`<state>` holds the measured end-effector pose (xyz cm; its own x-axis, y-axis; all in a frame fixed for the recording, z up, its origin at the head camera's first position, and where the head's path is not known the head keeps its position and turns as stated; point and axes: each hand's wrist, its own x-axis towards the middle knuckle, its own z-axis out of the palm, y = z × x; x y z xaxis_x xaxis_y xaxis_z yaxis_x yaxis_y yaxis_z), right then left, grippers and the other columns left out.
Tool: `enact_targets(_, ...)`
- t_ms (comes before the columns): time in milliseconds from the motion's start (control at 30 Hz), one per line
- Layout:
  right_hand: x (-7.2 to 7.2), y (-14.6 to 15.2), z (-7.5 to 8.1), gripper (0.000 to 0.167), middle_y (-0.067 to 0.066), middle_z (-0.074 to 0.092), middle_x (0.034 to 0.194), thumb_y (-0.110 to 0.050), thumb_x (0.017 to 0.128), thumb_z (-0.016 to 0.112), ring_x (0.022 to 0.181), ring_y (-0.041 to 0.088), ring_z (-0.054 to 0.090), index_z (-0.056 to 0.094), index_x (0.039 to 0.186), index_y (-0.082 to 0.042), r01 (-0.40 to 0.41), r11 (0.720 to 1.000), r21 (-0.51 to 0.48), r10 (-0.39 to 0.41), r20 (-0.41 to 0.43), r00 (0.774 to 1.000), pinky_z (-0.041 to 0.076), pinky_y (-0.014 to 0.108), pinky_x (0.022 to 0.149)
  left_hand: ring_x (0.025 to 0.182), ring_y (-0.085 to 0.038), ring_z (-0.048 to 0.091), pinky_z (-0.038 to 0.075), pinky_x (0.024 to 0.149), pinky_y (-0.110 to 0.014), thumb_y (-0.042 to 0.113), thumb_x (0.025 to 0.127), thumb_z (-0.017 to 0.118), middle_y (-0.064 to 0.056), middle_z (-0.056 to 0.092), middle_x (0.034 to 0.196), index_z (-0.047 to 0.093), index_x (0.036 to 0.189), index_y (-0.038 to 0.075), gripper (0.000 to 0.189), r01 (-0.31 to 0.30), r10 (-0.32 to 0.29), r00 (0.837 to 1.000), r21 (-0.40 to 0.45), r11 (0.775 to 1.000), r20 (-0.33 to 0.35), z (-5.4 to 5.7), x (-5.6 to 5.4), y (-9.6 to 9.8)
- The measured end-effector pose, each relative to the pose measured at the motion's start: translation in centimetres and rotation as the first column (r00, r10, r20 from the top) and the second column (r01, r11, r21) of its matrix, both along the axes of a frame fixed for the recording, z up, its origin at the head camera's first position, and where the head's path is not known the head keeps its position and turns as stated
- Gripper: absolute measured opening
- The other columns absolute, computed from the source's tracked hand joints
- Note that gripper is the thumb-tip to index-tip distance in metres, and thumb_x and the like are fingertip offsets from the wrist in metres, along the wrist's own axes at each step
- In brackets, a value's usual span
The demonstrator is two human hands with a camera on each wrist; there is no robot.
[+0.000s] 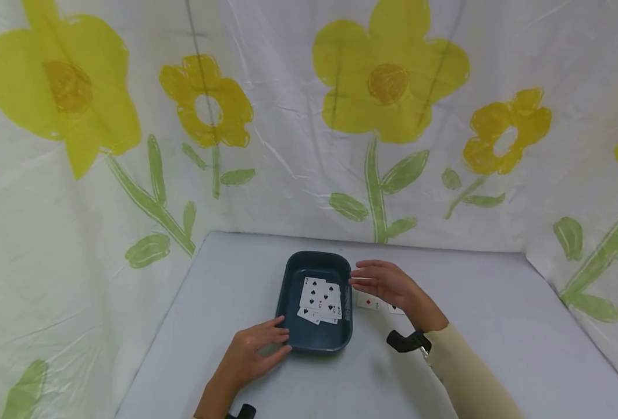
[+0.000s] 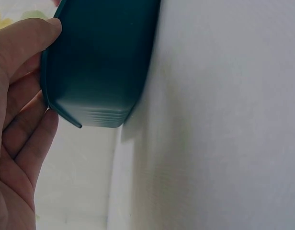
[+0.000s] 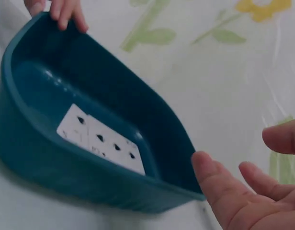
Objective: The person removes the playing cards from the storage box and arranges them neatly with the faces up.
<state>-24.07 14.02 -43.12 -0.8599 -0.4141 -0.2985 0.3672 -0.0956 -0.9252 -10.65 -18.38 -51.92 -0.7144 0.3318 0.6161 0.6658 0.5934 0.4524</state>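
With 12 o'clock as the table's far edge, a dark teal rectangular tray (image 1: 314,338) with rounded corners sits on the white table (image 1: 225,279), and face-up spade playing cards (image 1: 316,297) overlap in a loose pile on its floor, just toward 3 o'clock of its middle. The left hand (image 1: 259,349) grasps the tray's rim near its 7 o'clock corner, fingers hooked over the edge and thumb on the outside. The right hand (image 1: 384,282) is by the tray's 2 o'clock side, its fingers extended and its grasp released, thumb held away; whether a fingertip touches the rim, I cannot tell. Beneath it, outside the tray toward 3 o'clock, lies a red diamond card (image 1: 368,301), with a 2nd loose card (image 1: 395,309) beyond, partly hidden by the right wrist. Both wrists wear black straps (image 1: 405,341), and a beige sleeve (image 1: 468,366) covers the right forearm toward 5 o'clock. At 12 o'clock, beyond the table, hangs a white sheet (image 1: 283,116) printed with yellow flowers (image 1: 387,84) on green stems.
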Motion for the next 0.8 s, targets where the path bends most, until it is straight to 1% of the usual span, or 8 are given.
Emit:
enact_targets(167,-0.3,-2.3,-0.1,0.052,0.037,0.039,0.146,-0.004,0.105,0.049,0.120,0.036,0.061,0.027,0.149,0.014,-0.080,0.997,0.002,0.080,0.008,0.997,0.048,0.043,0.103,0.110,-0.018,0.068,0.058,0.084,-0.037,0.018,0.076,0.089,0.004,0.075,0.103,0.080,0.093,0.011,0.020,-0.011,0.011,1.000,-0.003,1.000,0.006,0.0,0.2,-0.1)
enact_targets(267,-0.6,-3.4,-0.2,0.050,0.038,0.035,0.149,-0.007,0.105,0.049,0.125,0.042,0.056,0.030,0.147,0.013,-0.092,0.996,0.010,0.092,0.026,0.995,0.046,0.044,0.105,0.110,-0.018,0.068,0.058,0.084,-0.037,0.019,0.077,0.089,0.003,0.075,0.103,0.080,0.093,0.011,0.020,-0.009,0.009,1.000,-0.001,1.000,0.015,-0.1,0.2,-0.1)
enact_targets(367,-0.9,-4.4,-0.3,0.049,0.037,0.031,0.151,-0.009,0.105,0.049,0.132,0.048,0.047,0.031,0.145,0.012,-0.089,0.996,0.008,0.088,0.064,0.994,0.042,0.047,0.108,0.110,-0.018,0.068,0.058,0.084,-0.037,0.019,0.077,0.088,0.002,0.076,0.103,0.080,0.093,0.010,0.020,-0.007,0.007,1.000,0.003,1.000,0.020,-0.2,0.2,-0.1)
enact_targets(500,-1.1,-5.6,-0.5,0.055,0.035,0.026,0.154,-0.011,0.103,0.052,0.137,0.051,0.036,0.027,0.148,0.009,-0.074,0.997,-0.004,0.074,0.131,0.989,0.038,0.050,0.111,0.110,-0.019,0.068,0.059,0.084,-0.038,0.019,0.078,0.088,0.001,0.076,0.103,0.080,0.093,0.011,0.019,-0.004,0.004,1.000,0.010,1.000,0.015,-0.2,0.3,-0.2)
enact_targets(633,-1.3,-6.4,-0.8,0.061,0.036,0.021,0.156,-0.010,0.103,0.051,0.138,0.052,0.034,0.020,0.151,0.009,-0.074,0.997,0.014,0.071,0.154,0.986,0.037,0.052,0.111,0.109,-0.020,0.069,0.058,0.084,-0.037,0.018,0.078,0.088,0.001,0.076,0.103,0.080,0.094,0.011,0.019,0.009,-0.009,1.000,0.019,1.000,0.007,-0.1,0.2,-0.2)
enact_targets(800,-1.5,-7.0,-1.7,0.061,0.036,0.023,0.155,-0.008,0.102,0.052,0.136,0.051,0.039,0.021,0.152,0.008,-0.041,0.998,0.043,0.033,0.167,0.985,0.040,0.052,0.109,0.110,-0.022,0.069,0.058,0.085,-0.037,0.018,0.079,0.087,-0.001,0.076,0.103,0.080,0.095,0.010,0.019,0.034,-0.034,0.999,0.029,0.999,0.004,0.0,0.1,0.0)
